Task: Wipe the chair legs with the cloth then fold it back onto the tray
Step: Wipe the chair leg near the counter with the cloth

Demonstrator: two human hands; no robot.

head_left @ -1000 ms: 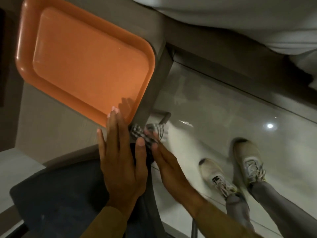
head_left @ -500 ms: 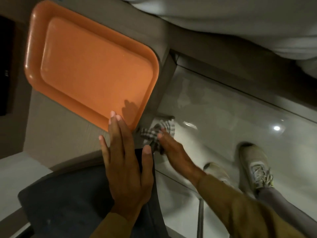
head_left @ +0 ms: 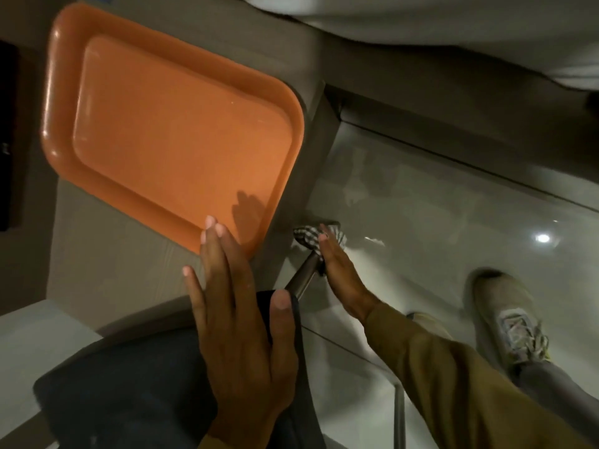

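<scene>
A checked cloth is wrapped around the lower end of a metal chair leg, near the floor. My right hand reaches down and grips that cloth against the leg. My left hand lies flat, fingers spread, on the front corner of the dark chair seat. An empty orange tray lies on the light table beyond the seat.
The table's side panel drops to the floor right beside the chair leg. A second chair leg shows at the bottom. My shoe stands on the glossy floor at the right. White bedding lies at the top.
My right hand has slid the cloth down the chair leg toward the floor, baring the upper part of the leg. My left hand has stayed on the seat.
</scene>
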